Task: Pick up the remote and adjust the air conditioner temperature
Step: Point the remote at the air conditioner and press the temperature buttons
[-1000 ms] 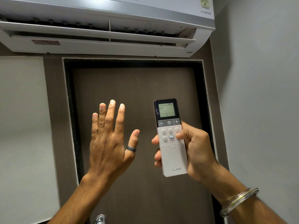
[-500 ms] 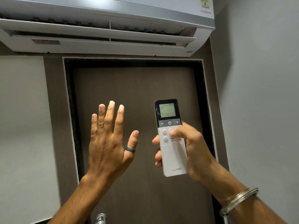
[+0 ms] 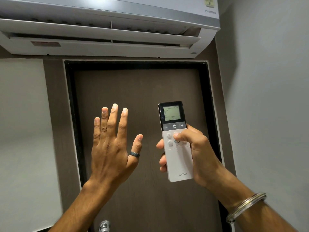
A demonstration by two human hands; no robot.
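Note:
A white remote (image 3: pixel 179 164) with a dark top and a lit screen stands upright in my right hand (image 3: pixel 199 156), pointed up at the air conditioner (image 3: pixel 107 25). The thumb lies across the upper row of round buttons, just under the minus, power and plus keys. My left hand (image 3: pixel 112 146) is raised flat to the left of the remote, fingers spread, palm away from me, holding nothing. The white air conditioner spans the top of the view with its flap open.
A dark brown door (image 3: pixel 140 91) in a black frame fills the space behind both hands. A metal door handle (image 3: pixel 104 226) shows at the bottom edge. Grey walls stand on the left and right.
My right thumb has slid left and up across the remote's round buttons. The left hand has stayed raised and nearly still.

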